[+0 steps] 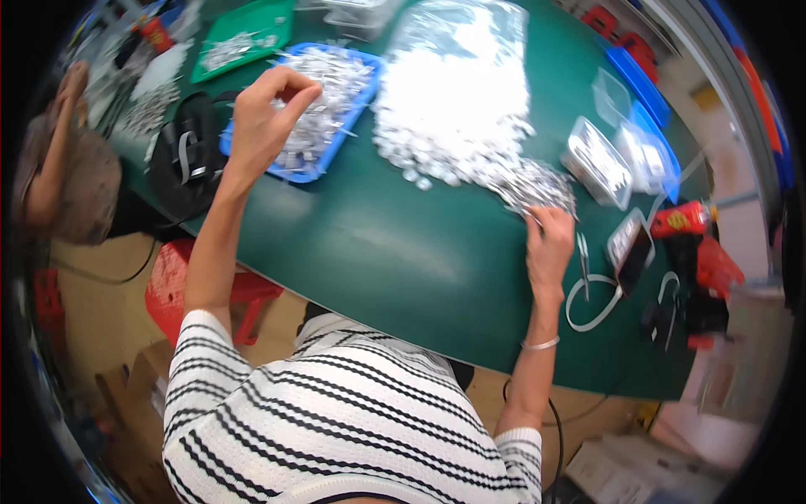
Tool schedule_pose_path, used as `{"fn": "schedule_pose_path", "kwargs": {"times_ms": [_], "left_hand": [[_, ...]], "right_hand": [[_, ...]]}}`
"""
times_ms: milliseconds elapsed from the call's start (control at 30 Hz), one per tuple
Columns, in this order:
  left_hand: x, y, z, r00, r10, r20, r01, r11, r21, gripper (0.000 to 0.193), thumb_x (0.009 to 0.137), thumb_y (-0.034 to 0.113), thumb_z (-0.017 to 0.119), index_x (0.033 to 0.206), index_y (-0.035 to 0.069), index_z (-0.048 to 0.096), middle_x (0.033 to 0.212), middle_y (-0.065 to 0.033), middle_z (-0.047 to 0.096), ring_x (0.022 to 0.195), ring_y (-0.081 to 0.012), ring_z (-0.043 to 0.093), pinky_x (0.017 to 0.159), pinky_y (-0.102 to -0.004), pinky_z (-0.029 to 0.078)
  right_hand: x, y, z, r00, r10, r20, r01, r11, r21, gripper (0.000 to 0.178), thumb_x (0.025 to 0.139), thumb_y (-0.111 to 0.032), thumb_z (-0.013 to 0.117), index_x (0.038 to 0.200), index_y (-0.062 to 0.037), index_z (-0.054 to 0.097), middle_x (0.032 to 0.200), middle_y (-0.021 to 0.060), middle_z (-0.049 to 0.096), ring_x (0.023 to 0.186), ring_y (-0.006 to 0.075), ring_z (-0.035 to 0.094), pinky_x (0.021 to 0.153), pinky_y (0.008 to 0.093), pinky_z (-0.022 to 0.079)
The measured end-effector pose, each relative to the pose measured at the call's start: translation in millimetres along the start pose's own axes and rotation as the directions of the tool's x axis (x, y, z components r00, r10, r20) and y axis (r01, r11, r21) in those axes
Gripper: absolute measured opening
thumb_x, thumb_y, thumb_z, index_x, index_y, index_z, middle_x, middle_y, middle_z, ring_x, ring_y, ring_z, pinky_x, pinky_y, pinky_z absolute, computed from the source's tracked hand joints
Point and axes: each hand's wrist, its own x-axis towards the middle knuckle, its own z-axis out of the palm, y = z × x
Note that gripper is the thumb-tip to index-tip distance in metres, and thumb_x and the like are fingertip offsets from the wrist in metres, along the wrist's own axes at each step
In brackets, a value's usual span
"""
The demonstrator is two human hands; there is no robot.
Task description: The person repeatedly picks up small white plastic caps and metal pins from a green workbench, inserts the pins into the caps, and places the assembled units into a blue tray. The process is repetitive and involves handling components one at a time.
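My left hand (267,118) hovers over a blue tray (342,134) heaped with small white and silvery pieces. Its fingers are curled in toward the thumb; whatever may be between the tips is too small to make out. My right hand (550,244) is at the near edge of a pile of thin silvery metal pieces (537,185), fingertips pinched together. What this pinch holds, if anything, cannot be made out. Against the metal pile lies a broad heap of small white round pieces (453,109), spilling from a clear plastic bag (491,25).
A green tray (281,25) with silvery pieces is at the far left, near a black strapped item (185,151). On the right are clear plastic boxes (598,164), tweezers (583,256), a phone-like device (634,260) and a white cable loop (575,323). Another person's arm (54,160) shows at left.
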Motion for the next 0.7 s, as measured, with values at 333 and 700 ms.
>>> {"fn": "schedule_pose_path", "kwargs": {"times_ms": [333, 700], "left_hand": [[-1.4, -64.3, -24.1, 0.991, 0.118, -0.061, -0.084, 0.915, 0.394, 0.012, 0.076, 0.016, 0.073, 0.083, 0.007, 0.068, 0.083, -0.0035, 0.063, 0.079, -0.0204, 0.055, 0.068, -0.0318, 0.045], [-62.3, 10.0, 92.0, 0.945, 0.257, 0.202, -0.269, 0.963, 0.032, 0.012, 0.076, 0.005, 0.071, 0.086, 0.004, 0.065, 0.084, -0.0069, 0.062, 0.079, -0.0245, 0.058, 0.069, -0.0338, 0.048]], "right_hand": [[6.5, 2.5, -2.0, 0.99, -0.074, 0.119, 0.084, 0.993, -0.078, 0.01, 0.079, -0.001, 0.065, 0.088, -0.0021, 0.062, 0.085, 0.011, 0.056, 0.083, 0.0303, 0.052, 0.075, 0.039, 0.042], [10.0, -40.1, 4.3, 0.884, 0.353, 0.307, -0.453, 0.48, 0.752, 0.017, 0.087, -0.003, 0.064, 0.103, 0.0016, 0.062, 0.087, 0.0008, 0.06, 0.075, 0.0063, 0.054, 0.066, 0.0198, 0.044]]}}
